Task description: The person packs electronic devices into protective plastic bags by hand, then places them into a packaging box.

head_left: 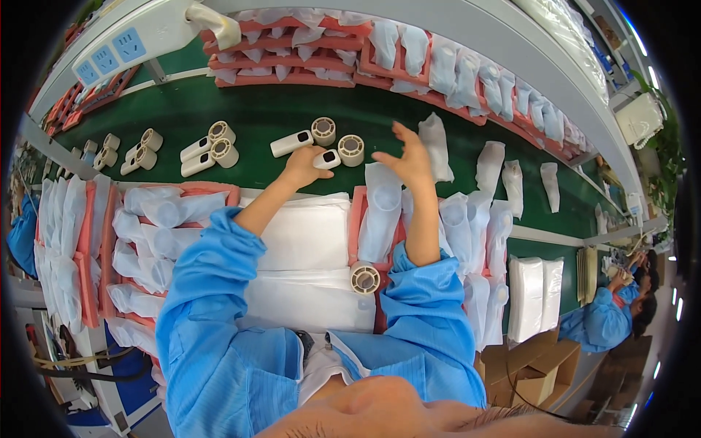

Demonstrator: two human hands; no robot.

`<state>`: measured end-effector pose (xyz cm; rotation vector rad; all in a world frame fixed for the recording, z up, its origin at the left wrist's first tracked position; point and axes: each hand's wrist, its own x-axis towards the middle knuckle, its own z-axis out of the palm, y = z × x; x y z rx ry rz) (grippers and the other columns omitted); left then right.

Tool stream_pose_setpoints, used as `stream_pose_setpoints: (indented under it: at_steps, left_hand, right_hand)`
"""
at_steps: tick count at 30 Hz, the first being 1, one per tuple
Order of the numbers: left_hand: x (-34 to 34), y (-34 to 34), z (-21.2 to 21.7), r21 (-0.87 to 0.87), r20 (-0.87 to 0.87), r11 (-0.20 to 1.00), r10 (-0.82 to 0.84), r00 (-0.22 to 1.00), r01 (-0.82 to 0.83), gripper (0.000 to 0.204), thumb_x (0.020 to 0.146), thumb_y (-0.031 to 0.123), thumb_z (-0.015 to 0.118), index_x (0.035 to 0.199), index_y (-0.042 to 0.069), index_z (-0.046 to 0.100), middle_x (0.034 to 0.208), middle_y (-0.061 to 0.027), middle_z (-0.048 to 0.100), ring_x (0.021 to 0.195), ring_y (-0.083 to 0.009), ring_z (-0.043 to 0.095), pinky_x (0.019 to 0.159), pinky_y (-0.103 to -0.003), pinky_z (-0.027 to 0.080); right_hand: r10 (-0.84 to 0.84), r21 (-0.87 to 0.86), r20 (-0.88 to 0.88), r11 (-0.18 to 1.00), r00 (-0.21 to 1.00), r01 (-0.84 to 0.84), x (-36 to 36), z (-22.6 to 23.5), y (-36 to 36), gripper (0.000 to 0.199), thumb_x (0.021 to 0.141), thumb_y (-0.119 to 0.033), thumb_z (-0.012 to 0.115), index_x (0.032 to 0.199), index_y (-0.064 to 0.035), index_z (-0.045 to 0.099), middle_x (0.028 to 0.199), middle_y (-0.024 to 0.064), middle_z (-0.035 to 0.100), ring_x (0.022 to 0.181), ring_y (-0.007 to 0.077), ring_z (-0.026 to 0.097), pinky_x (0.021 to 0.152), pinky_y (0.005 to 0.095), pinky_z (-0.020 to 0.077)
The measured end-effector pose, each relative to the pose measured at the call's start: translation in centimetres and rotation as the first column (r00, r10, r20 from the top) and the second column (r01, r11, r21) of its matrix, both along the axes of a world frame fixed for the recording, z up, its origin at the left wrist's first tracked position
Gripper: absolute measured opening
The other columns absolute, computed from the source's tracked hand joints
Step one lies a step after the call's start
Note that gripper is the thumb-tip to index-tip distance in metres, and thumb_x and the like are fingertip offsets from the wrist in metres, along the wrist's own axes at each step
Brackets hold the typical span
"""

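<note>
My left hand (301,169) is closed around the handle of a cream device (350,150) that looks like a hair dryer, with a round vented head. The black oval on its handle shows past my fingers. Just behind it lies a similar cream hair dryer (290,143), its round head beside my held one. My right hand (410,159) is raised with thumb and fingers spread, holding nothing. It is close to a white-bagged item (436,146) on the green bench. Below my hands, another round vented head (364,278) rests by stacked white bags (305,232).
More cream hair dryers (209,150) line the green bench (277,109) leftward. Pink trays (212,191) of bagged items flank the white bags. Further bagged items (490,166) lie at right. A shelf rail with a socket strip (120,51) crosses overhead. Another person (595,321) sits far right.
</note>
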<state>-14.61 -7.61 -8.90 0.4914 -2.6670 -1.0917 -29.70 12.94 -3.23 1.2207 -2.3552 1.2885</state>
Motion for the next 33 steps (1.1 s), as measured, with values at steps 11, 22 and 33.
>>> stream_pose_setpoints:
  at_steps: [11,22,33]
  left_hand:
    - [9.6,10.8,6.4,-0.210,-0.146,0.977,-0.056,0.988,0.025,0.035,0.069,0.025,0.082,0.093,0.010,0.062,0.096,-0.0078,0.059,0.082,-0.0288,0.062,0.067,-0.036,0.049]
    - [8.3,7.0,4.1,0.234,0.075,0.931,-0.306,0.949,0.281,0.015,0.076,0.017,0.078,0.077,0.006,0.067,0.078,-0.0044,0.066,0.068,-0.0171,0.061,0.061,-0.031,0.047]
    - [8.6,4.5,9.7,0.368,-0.067,0.900,-0.223,0.972,0.232,0.006,0.083,0.007,0.072,0.082,0.001,0.069,0.076,-0.0025,0.066,0.068,-0.0092,0.058,0.059,-0.024,0.044]
  right_hand:
    - [0.226,0.004,0.199,0.973,0.953,-0.232,4.9,6.6,1.3,0.057,0.062,-0.011,0.085,0.111,-0.0021,0.059,0.100,0.0073,0.066,0.088,0.0164,0.064,0.079,0.0300,0.0521]
    - [0.376,-0.228,0.304,0.921,0.875,-0.317,5.7,10.7,7.0,0.059,0.059,-0.011,0.084,0.112,-0.0031,0.059,0.097,0.0040,0.065,0.089,0.0132,0.063,0.080,0.0289,0.0517]
    - [0.460,-0.241,0.368,0.887,0.808,-0.395,7.2,11.4,6.8,0.062,0.057,-0.010,0.084,0.114,-0.0029,0.059,0.101,0.0038,0.064,0.092,0.0131,0.061,0.084,0.0273,0.0492]
